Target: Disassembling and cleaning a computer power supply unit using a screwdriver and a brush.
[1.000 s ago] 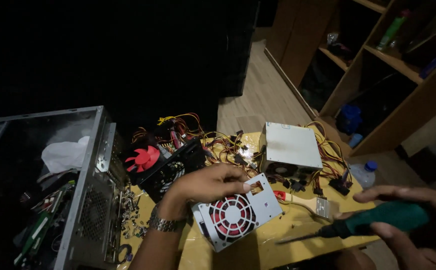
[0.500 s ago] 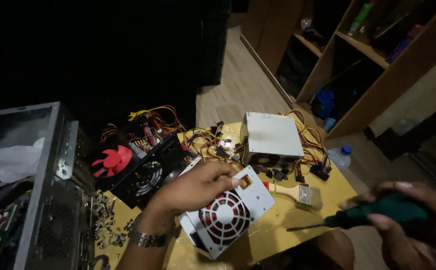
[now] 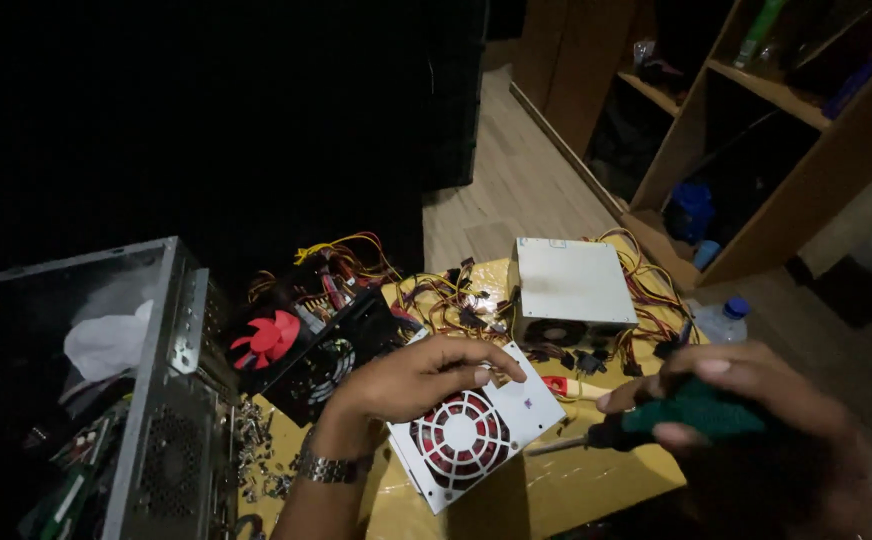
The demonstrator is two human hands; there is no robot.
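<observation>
My left hand (image 3: 411,380) rests on top of a white power supply unit with a red fan grille (image 3: 471,432), gripping its upper edge on the yellow table (image 3: 576,485). A metal watch sits on that wrist. My right hand (image 3: 746,400) is closed around the green handle of a screwdriver (image 3: 696,412), whose dark shaft points left toward the unit's right side, tip a short way from it.
A second grey power supply (image 3: 568,285) with tangled coloured cables (image 3: 451,300) lies behind. A black unit with a red fan (image 3: 301,345) sits left of it. An open computer case (image 3: 126,400) stands at the left, loose screws (image 3: 256,450) beside it. Wooden shelves (image 3: 756,150) and a water bottle (image 3: 721,322) are right.
The view has shifted, so everything sits further right and higher. My right hand with the screwdriver has come closer to the white unit. My left hand stays on the unit.
</observation>
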